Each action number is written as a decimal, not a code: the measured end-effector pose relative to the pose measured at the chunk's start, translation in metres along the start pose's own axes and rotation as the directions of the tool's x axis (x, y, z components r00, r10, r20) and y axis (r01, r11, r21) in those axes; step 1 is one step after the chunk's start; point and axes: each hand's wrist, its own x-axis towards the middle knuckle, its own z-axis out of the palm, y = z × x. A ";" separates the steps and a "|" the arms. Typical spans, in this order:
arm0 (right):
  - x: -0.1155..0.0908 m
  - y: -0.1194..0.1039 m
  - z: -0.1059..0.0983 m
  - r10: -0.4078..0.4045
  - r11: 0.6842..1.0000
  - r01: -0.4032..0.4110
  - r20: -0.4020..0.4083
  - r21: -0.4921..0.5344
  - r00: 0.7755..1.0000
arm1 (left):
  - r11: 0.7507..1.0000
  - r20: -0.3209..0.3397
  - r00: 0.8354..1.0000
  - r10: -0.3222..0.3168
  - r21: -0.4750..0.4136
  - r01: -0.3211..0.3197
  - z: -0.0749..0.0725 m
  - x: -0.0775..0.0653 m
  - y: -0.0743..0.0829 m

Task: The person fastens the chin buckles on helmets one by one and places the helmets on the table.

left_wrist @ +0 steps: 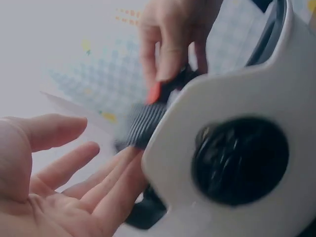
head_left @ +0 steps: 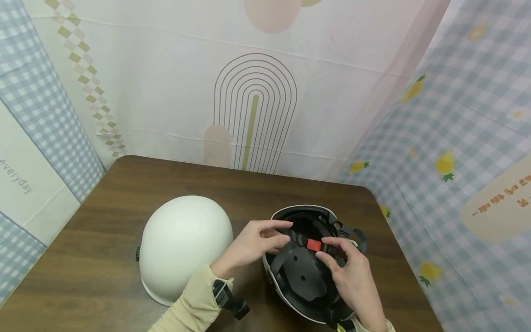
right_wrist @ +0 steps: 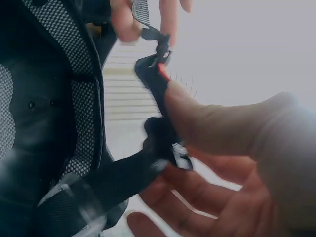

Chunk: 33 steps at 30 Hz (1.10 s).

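Observation:
An upturned helmet [head_left: 304, 279] with a white shell and black padding lies at the right of the table. Across its opening runs the black chin strap with a red-buttoned buckle [head_left: 314, 245]. My right hand [head_left: 352, 272] pinches the buckle, thumb on one face and fingers behind, as the right wrist view shows. My left hand [head_left: 255, 242] is at the strap's other side, its thumb and forefinger apart. In the left wrist view its outstretched fingers reach the ribbed strap [left_wrist: 143, 123] beside the helmet's white shell [left_wrist: 182, 113].
A second white helmet [head_left: 186, 244] sits dome up to the left, close beside my left forearm. Both helmets stand on a brown wooden table [head_left: 240, 184]. Patterned cloths [head_left: 166, 92] hang behind the table and at its sides.

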 end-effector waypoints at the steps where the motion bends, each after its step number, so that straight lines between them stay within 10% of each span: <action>1: 0.001 0.001 -0.001 0.025 1.000 -0.024 0.028 -0.011 0.999 | 1.000 -0.012 1.000 0.003 0.006 -0.003 -0.002 -0.001 0.000; 12: -0.018 -0.007 0.001 -0.124 0.980 0.141 0.118 -0.141 0.985 | 0.957 -0.322 0.941 0.102 0.290 -0.004 -0.007 -0.010 -0.012; 23: -0.049 -0.035 0.055 -0.346 0.902 0.362 0.108 -0.237 0.932 | 0.935 -0.272 0.962 0.026 0.347 0.073 -0.004 -0.012 -0.026; 33: -0.046 -0.033 0.089 -0.290 0.906 0.319 0.139 -0.278 0.947 | 0.942 -0.267 0.963 0.021 0.327 0.071 -0.004 -0.009 -0.033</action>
